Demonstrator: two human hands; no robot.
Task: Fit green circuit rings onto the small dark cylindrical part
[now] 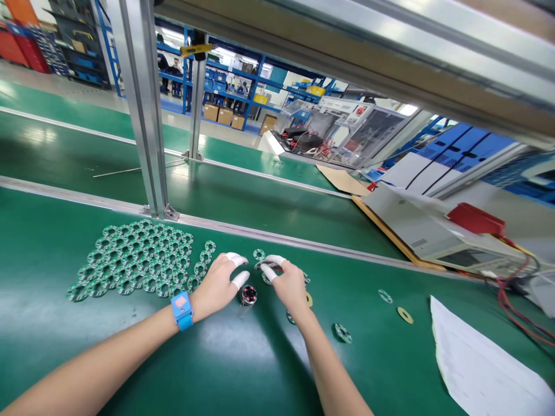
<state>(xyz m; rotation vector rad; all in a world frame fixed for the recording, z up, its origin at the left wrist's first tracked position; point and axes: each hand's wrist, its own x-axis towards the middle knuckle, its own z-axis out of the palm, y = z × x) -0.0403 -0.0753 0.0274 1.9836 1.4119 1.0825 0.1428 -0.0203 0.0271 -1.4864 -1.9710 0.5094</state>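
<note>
My left hand (220, 284), white cots on its fingertips and a blue band (182, 310) on the wrist, has thumb and forefinger apart with nothing visible between them. Just beside its thumb, a small round motor stator (248, 295) with a dark and reddish centre stands on the green bench. To the right, my right hand (287, 283), also in white cots, pinches what looks like a ring-shaped circuit board (261, 264), partly hidden by the fingers. Another ring board (259, 254) lies just beyond, and more are partly covered by this hand.
Many ring boards (139, 260) lie in rows at the left. A loose ring board (342, 333), a yellow ring (404, 315) and a white sheet (485, 358) lie at the right. An aluminium post (141, 110) rises behind the rows; a beige instrument (433, 231) stands far right.
</note>
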